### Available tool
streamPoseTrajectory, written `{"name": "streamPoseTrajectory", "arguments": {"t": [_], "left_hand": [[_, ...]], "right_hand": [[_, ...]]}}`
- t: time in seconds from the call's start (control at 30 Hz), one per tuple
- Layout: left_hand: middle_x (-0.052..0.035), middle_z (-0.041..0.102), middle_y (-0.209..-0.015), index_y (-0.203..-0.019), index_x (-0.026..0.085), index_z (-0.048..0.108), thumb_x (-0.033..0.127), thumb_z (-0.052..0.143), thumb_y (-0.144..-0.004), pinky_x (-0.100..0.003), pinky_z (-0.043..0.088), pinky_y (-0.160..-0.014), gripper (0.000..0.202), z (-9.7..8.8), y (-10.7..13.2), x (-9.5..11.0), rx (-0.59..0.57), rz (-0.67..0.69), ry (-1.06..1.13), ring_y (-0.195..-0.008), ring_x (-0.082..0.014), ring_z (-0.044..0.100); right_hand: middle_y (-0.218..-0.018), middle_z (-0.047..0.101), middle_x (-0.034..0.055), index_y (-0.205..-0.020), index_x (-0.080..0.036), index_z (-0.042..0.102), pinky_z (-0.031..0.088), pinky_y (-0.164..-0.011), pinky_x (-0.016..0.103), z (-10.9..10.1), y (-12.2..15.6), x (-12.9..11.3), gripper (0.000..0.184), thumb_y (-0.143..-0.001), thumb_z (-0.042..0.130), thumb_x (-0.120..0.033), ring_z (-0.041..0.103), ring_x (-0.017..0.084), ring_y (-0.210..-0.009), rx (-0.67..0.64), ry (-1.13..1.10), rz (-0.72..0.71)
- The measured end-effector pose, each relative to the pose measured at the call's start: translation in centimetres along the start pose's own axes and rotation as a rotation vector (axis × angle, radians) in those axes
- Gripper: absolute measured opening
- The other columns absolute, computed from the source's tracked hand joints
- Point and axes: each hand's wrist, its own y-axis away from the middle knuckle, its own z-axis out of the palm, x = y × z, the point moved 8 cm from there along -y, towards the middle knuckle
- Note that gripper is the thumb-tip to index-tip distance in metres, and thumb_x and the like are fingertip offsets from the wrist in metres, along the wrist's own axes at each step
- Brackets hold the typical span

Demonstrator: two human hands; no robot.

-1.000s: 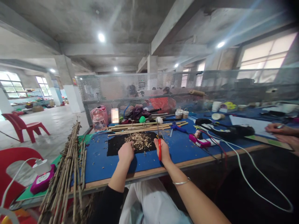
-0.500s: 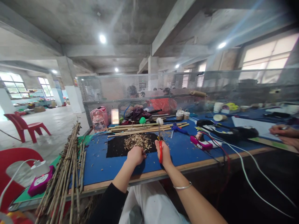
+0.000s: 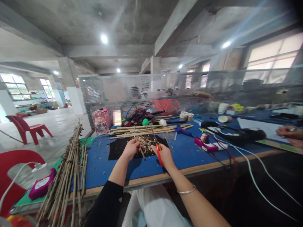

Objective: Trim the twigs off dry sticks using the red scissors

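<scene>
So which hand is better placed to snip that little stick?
Probably the right hand: it holds the red-handled scissors, blades pointing away from the body. The left hand is pinching the thin stick, so it seems better placed for steadying.

Bare concrete beams (image 3: 171, 25) are spanning this craft workshop; a perforated metal screen (image 3: 113, 91) is standing along the blue worktable's (image 3: 99, 173) far side, where pale chips (image 3: 147, 143) are lying centrally, a glue gun (image 3: 184, 131) is resting right, and bundled sticks (image 3: 71, 160) are lying near left.
</scene>
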Motion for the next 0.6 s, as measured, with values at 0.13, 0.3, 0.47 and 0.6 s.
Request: {"name": "streamPoseTrajectory", "arguments": {"t": [0.13, 0.3, 0.47, 0.6], "left_hand": [[-0.0030, 0.062, -0.075, -0.091, 0.015, 0.059, 0.022, 0.070, -0.064, -0.015, 0.036, -0.047, 0.029, 1.1, 1.3, -1.0, -0.096, -0.038, 0.194, -0.058, -0.0072, 0.056], [-0.0063, 0.065, -0.080, -0.088, 0.014, 0.061, 0.024, 0.071, -0.064, -0.016, 0.040, -0.049, 0.028, 1.2, 2.2, -1.1, -0.098, -0.072, 0.213, -0.062, -0.0094, 0.060], [-0.0054, 0.065, -0.079, -0.082, 0.013, 0.062, 0.027, 0.074, -0.061, -0.020, 0.045, -0.057, 0.028, 1.4, 2.3, -1.0, -0.124, -0.035, 0.285, -0.061, -0.0098, 0.060], [-0.0055, 0.065, -0.079, -0.082, 0.014, 0.061, 0.029, 0.075, -0.060, -0.024, 0.047, -0.061, 0.030, 1.4, 2.4, -1.1, -0.114, -0.035, 0.295, -0.065, -0.0122, 0.061]], "right_hand": [[-0.060, 0.058, -0.0002, -0.066, -0.020, 0.049, 0.039, -0.052, 0.024, 0.4, 0.1, -0.2, 0.039, -0.062, 0.061, -0.057, 0.049, 0.013, -0.054, 0.000, 0.067, -0.019], [-0.066, 0.061, -0.0001, -0.074, -0.020, 0.051, 0.038, -0.052, 0.023, 1.0, 0.2, -0.3, 0.039, -0.061, 0.062, -0.055, 0.053, 0.014, -0.058, -0.050, 0.219, -0.044], [-0.075, 0.063, 0.0014, -0.079, -0.022, 0.052, 0.035, -0.055, 0.024, 1.9, 0.5, -1.0, 0.041, -0.061, 0.063, -0.058, 0.057, 0.016, -0.066, -0.183, 0.405, -0.061], [-0.090, 0.062, 0.0074, -0.087, -0.019, 0.052, 0.039, -0.066, 0.026, 2.5, 0.4, -2.1, 0.047, -0.064, 0.061, -0.059, 0.057, 0.021, -0.083, -0.228, 0.454, -0.152]]}}
